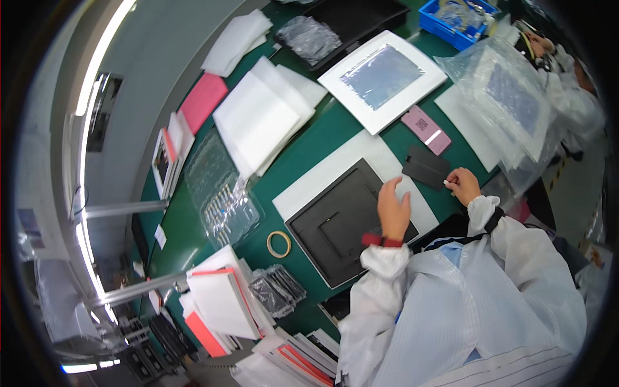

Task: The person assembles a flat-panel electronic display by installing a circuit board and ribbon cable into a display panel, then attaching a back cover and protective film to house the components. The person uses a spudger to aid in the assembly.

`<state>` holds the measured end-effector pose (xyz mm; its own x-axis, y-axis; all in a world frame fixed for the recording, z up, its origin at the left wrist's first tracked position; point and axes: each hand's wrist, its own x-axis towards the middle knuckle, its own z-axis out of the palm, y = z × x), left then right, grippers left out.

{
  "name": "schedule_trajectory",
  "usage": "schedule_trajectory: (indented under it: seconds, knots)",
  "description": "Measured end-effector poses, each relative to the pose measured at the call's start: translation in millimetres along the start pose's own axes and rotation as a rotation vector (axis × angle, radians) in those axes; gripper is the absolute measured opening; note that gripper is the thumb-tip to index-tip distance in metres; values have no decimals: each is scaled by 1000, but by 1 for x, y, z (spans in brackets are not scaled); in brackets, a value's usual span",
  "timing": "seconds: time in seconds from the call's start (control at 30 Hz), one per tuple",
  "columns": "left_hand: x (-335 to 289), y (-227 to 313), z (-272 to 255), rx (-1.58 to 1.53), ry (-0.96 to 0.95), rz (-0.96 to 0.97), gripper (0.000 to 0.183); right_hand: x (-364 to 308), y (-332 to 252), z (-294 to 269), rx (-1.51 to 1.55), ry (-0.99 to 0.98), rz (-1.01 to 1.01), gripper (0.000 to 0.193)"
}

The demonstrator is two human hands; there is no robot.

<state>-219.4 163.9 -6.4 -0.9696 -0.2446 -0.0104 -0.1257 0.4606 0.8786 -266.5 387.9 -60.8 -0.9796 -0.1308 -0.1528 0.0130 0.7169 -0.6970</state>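
Note:
A black rectangular panel (335,222) with a raised middle lies on a white foam sheet (335,164) in front of me. My left hand (393,211) is at the panel's right side, fingers stretched out and apart, holding nothing I can see. Farther right, my right hand (464,187) has its fingers pinched together; something small and white shows at the fingertips, too small to name. Those fingertips are beside the corner of a flat dark grey piece (425,169) with a notched edge. A pink phone-shaped item (427,130) lies just beyond it.
A white frame (330,76) with a film-covered window lies farther back. White foam sheets (258,116), a clear plastic tray (219,193) and a tape roll (279,244) are to the left. A blue bin (451,32) stands at the back right, near another person's hand (538,45) and bagged panels (509,103).

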Motion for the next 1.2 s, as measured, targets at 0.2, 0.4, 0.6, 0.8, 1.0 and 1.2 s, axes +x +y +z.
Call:
schedule_trajectory:
  seconds: [0.2,0.4,0.6,0.8,1.0,1.2]
  knots:
    - [54,-4,74,343,105,-299,45,0,-6,-4,43,-51,-35,14]
    - [62,-11,78,332,156,-294,38,3,2,-4,38,-51,-140,14]
    - [55,-9,88,-56,257,-336,36,3,6,-6,130,-55,-89,12]
    - [51,-25,85,-232,247,-335,30,0,3,-3,-41,17,-252,19]
    - [50,-21,85,-276,282,-290,32,-1,3,-1,-24,63,-266,20]
    - [54,-9,68,-123,509,-123,32,-3,7,7,-5,126,-296,19]
